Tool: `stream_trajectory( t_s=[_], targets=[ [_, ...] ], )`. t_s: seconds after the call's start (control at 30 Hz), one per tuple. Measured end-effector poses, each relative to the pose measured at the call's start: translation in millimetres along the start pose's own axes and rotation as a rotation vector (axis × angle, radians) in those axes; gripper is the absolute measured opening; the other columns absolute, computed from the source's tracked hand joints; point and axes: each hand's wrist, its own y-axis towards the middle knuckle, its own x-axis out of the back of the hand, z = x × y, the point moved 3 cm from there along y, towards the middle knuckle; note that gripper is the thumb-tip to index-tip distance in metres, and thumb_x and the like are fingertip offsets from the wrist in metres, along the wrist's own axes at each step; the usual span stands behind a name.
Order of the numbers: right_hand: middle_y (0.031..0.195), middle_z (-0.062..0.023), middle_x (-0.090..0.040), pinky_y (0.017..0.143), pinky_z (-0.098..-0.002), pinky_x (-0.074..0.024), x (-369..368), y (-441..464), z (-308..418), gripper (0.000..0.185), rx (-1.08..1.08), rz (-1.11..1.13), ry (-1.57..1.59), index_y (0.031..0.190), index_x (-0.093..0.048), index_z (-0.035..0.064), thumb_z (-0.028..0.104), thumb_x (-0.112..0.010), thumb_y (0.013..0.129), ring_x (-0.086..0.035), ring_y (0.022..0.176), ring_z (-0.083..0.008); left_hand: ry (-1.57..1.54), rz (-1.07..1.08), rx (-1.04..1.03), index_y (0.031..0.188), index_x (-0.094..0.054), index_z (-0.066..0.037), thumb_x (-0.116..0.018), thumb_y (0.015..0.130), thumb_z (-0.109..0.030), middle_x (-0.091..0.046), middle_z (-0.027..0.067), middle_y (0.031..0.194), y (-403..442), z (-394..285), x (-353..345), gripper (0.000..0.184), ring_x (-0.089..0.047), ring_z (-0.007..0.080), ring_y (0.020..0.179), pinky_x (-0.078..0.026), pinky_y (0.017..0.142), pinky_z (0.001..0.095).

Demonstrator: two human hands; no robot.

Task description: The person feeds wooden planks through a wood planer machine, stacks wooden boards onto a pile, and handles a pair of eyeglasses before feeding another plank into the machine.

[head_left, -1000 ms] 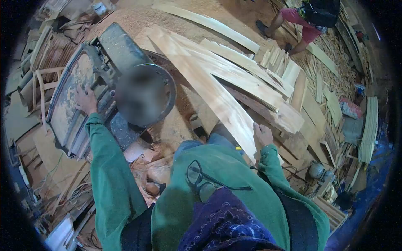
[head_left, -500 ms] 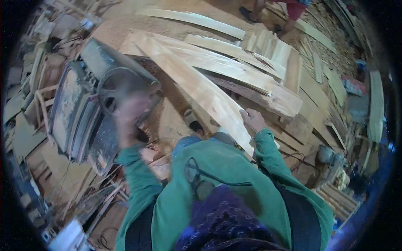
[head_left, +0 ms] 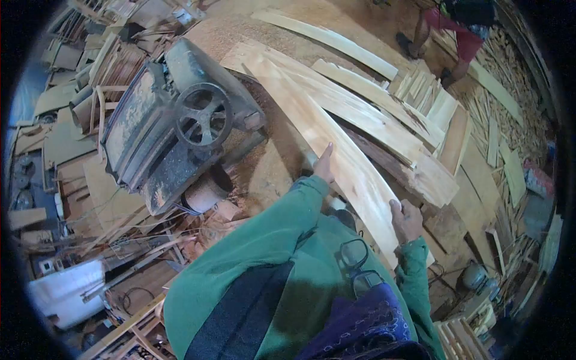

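Note:
A long pale wooden plank (head_left: 355, 174) slants from the sawdust floor up toward my body. My left hand (head_left: 324, 165) grips its left edge, one finger lying along the top face. On the right edge, closer to me, my right hand (head_left: 408, 222) has its thumb on top and the other fingers curled at the side. Beyond the plank lie more boards (head_left: 372, 123), stacked at a slant. Eyeglasses (head_left: 354, 255) hang at my chest.
To the left stands a dusty machine (head_left: 150, 156) with a spoked wheel (head_left: 204, 116). Wood scraps (head_left: 114, 234) surround it. Another person's leg in red shorts (head_left: 459, 39) shows at the upper right. A rounded grey motor-like object (head_left: 474, 277) sits at the lower right.
My left hand has come from beside the machine's wheel across to the plank and now holds its left edge. My right hand stays on the plank. The view has shifted left.

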Motion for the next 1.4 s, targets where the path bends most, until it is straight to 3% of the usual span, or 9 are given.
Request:
stream_trajectory(
  t_s=[0.1,0.23,0.3,0.43,0.67,0.8,0.93,1.1,1.4],
  targets=[
    [0.077,-0.0247,-0.065,0.072,-0.0519,-0.0461,-12,30,-18,0.049,-0.008,0.027,-0.052,0.081,-0.065,0.004,0.051,-0.06,0.091,-0.063,0.077,-0.0443,0.056,0.001,-0.031,0.141,-0.046,-0.001,-0.06,0.097,-0.051,-0.058,0.0149,0.132,23,5,6,0.068,-0.058,0.0308,0.118,-0.049,0.102,0.0435],
    [0.118,-0.0164,-0.065,0.099,-0.0564,-0.0344,0,60,-16,0.054,0.06,-0.252,-0.224,0.112,-0.065,0.0086,0.056,-0.065,0.087,-0.057,0.116,-0.0323,0.148,0.047,-0.008,0.144,-0.043,-0.001,-0.055,0.098,-0.056,-0.058,0.0158,0.134,104,-17,31,0.073,-0.058,0.0308,0.119,-0.051,0.101,0.0402],
    [0.124,-0.0162,-0.062,0.102,-0.0595,-0.0314,13,60,-21,0.062,-0.085,-0.338,-0.337,0.124,-0.06,0.0078,0.056,-0.067,0.086,-0.053,0.121,-0.0319,0.115,-0.236,-0.008,0.124,-0.058,0.005,-0.071,0.09,-0.049,-0.067,0.0133,0.114,121,-48,15,0.065,-0.067,0.0274,0.096,-0.059,0.088,0.042],
    [0.125,-0.0191,-0.062,0.105,-0.0572,-0.0343,8,71,-43,0.07,-0.412,-0.422,-0.359,0.134,-0.055,0.005,0.053,-0.069,0.085,-0.055,0.119,-0.0357,0.199,-0.19,-0.142,0.136,-0.055,-0.005,-0.072,0.09,-0.044,-0.062,0.011,0.127,196,-61,42,0.063,-0.062,0.0272,0.111,-0.05,0.102,0.0416],
    [0.113,-0.0071,-0.069,0.082,-0.0373,-0.0549,-61,132,-95,0.053,-0.724,-0.294,1.046,0.131,-0.061,0.009,0.043,-0.07,0.092,-0.063,0.107,-0.0191,0.137,-0.183,0.138,0.144,-0.048,-0.01,-0.077,0.088,-0.027,-0.055,0.0124,0.136,251,-80,5,0.065,-0.057,0.0281,0.121,-0.05,0.1,0.0444],
    [0.112,-0.0016,-0.068,0.072,-0.0305,-0.0557,-112,173,-157,0.048,-0.747,-0.252,1.079,0.129,-0.061,0.0101,0.038,-0.072,0.091,-0.064,0.1,-0.0133,0.751,-0.228,0.067,0.137,-0.049,0.004,-0.084,0.082,-0.021,-0.059,0.0185,0.129,273,-71,9,0.07,-0.058,0.0315,0.12,-0.053,0.097,0.0402],
    [0.109,-0.0032,-0.068,0.066,-0.0304,-0.0565,-171,221,-212,0.043,-0.707,-0.316,1.154,0.123,-0.061,0.0075,0.03,-0.074,0.089,-0.066,0.091,-0.0148,1.556,0.103,-0.562,0.148,-0.033,0.006,-0.093,0.066,-0.023,-0.049,0.025,0.14,245,-49,-79,0.106,-0.051,0.0357,0.13,-0.049,0.102,0.0436],
    [0.1,-0.0063,-0.069,0.066,-0.0312,-0.055,-192,254,-233,0.035,-0.614,-0.481,1.271,0.116,-0.061,0.0028,0.019,-0.073,0.088,-0.065,0.087,-0.0161,2.147,0.925,-0.628,0.15,-0.033,-0.001,-0.093,0.058,-0.045,-0.04,0.0216,0.15,267,63,-166,0.119,-0.044,0.0396,0.136,-0.039,0.11,0.0506],
    [0.107,-0.0156,-0.066,0.088,-0.0369,-0.0519,-226,257,-264,0.056,-0.613,-0.742,0.985,0.136,-0.053,0.0031,0.01,-0.072,0.084,-0.065,0.097,-0.0235,2.47,1.15,-0.573,0.15,-0.034,-0.011,-0.09,0.055,-0.056,-0.04,0.0165,0.152,324,199,-198,0.119,-0.039,0.0346,0.14,-0.035,0.111,0.0544]
  ],
)
